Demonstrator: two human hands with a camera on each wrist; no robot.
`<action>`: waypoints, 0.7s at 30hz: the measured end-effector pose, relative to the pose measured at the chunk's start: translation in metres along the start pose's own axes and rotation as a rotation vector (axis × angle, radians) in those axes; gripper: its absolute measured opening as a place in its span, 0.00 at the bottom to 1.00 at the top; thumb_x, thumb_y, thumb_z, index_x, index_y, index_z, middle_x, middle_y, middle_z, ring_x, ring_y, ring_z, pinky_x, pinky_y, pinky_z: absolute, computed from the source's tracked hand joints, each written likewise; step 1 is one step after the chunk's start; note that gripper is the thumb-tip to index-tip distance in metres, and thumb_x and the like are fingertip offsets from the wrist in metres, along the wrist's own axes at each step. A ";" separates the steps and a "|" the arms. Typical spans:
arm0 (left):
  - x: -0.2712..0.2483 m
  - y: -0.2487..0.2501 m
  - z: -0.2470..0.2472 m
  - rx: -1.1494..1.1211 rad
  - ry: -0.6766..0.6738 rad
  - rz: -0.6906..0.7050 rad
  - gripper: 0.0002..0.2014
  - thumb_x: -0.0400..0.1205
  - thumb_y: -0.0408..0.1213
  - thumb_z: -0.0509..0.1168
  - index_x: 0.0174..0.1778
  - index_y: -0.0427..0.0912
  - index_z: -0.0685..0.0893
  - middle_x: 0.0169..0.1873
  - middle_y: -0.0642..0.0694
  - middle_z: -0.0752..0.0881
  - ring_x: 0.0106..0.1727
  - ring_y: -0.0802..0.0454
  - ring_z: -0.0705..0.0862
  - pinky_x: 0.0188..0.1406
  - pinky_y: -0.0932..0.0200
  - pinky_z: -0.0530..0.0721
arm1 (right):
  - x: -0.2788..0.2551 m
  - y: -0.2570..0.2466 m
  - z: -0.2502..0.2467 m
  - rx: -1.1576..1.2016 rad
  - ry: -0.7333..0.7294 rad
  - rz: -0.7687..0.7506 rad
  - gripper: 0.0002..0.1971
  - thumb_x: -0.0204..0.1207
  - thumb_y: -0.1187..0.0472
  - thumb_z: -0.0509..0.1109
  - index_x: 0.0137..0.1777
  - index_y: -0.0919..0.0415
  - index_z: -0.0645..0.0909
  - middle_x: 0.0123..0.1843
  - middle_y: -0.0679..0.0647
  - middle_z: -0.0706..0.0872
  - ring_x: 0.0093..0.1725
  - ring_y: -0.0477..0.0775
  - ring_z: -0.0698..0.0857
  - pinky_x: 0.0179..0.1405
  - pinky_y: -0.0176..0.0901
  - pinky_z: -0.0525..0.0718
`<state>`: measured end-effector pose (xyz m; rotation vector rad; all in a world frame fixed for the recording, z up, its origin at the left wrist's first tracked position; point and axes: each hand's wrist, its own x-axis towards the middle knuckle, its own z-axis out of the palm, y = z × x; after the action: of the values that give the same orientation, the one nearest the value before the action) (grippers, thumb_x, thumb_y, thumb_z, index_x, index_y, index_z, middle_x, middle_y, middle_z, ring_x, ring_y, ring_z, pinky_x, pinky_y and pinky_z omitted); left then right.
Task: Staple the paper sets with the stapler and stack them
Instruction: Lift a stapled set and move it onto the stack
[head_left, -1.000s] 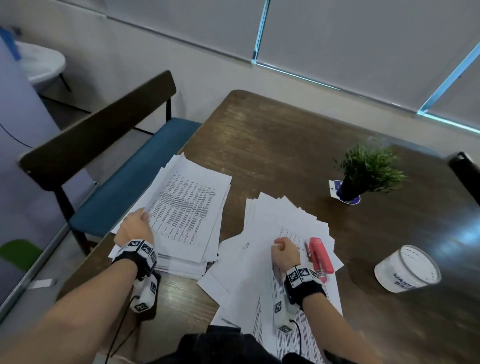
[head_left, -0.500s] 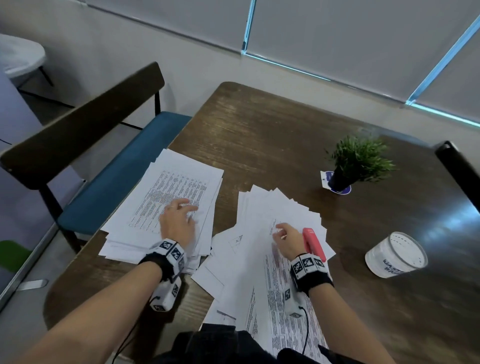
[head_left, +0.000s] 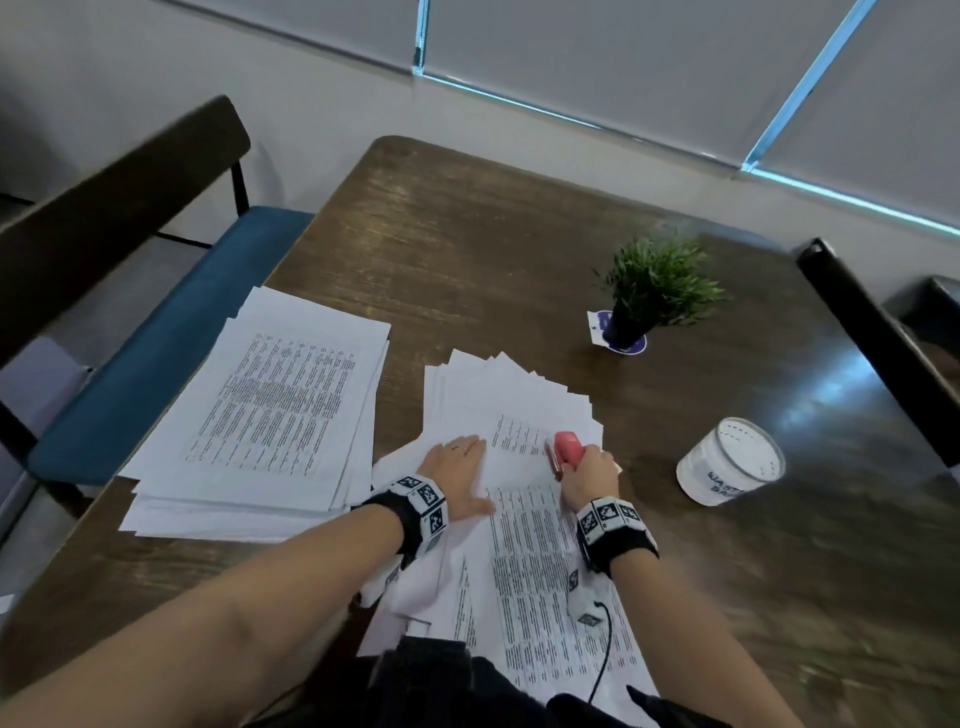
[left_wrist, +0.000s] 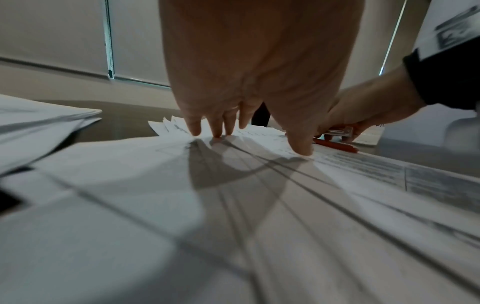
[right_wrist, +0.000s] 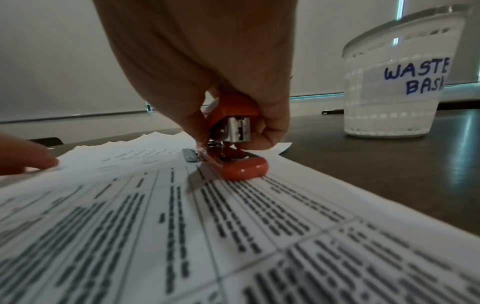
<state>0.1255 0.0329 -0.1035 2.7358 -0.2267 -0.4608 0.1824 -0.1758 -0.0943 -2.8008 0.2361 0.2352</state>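
Stapler in hand, sheets pinned

Your right hand (head_left: 589, 467) grips the rigid stapler (right_wrist: 235, 144); your left hand (head_left: 457, 478) lies flat on the thin, slippery loose sheets (head_left: 545, 561). Keep them pressed.

We press our left hand (left_wrist: 249, 86) down with straight fingertips (left_wrist: 194, 131) on the fanned loose sheets (left_wrist: 233, 185). To its right, our right hand (left_wrist: 363, 111) grips the red stapler (left_wrist: 337, 145) on a printed sheet (left_wrist: 376, 168). At far left lies another paper stack (left_wrist: 39, 127).
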 end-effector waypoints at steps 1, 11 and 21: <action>0.004 0.004 -0.001 0.021 -0.002 -0.029 0.56 0.72 0.74 0.59 0.84 0.37 0.51 0.84 0.41 0.55 0.84 0.46 0.55 0.84 0.44 0.50 | -0.003 0.000 0.000 0.013 -0.008 -0.006 0.16 0.80 0.61 0.66 0.63 0.69 0.74 0.64 0.68 0.78 0.65 0.68 0.79 0.65 0.53 0.76; 0.006 0.029 -0.001 -0.307 0.048 -0.181 0.50 0.63 0.35 0.83 0.77 0.44 0.61 0.67 0.39 0.73 0.69 0.38 0.76 0.66 0.46 0.78 | -0.047 0.001 0.009 0.024 -0.138 0.022 0.21 0.80 0.45 0.63 0.61 0.63 0.72 0.59 0.61 0.82 0.58 0.64 0.84 0.54 0.50 0.79; -0.019 0.043 0.005 -0.243 -0.052 -0.270 0.46 0.62 0.32 0.83 0.74 0.41 0.67 0.62 0.41 0.81 0.62 0.42 0.81 0.56 0.52 0.83 | -0.074 0.005 0.013 -0.027 -0.138 0.002 0.22 0.82 0.42 0.60 0.62 0.60 0.72 0.60 0.59 0.82 0.59 0.64 0.83 0.56 0.52 0.79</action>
<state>0.1016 -0.0046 -0.0865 2.5252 0.1778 -0.5898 0.1081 -0.1663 -0.0942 -2.7958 0.2049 0.4335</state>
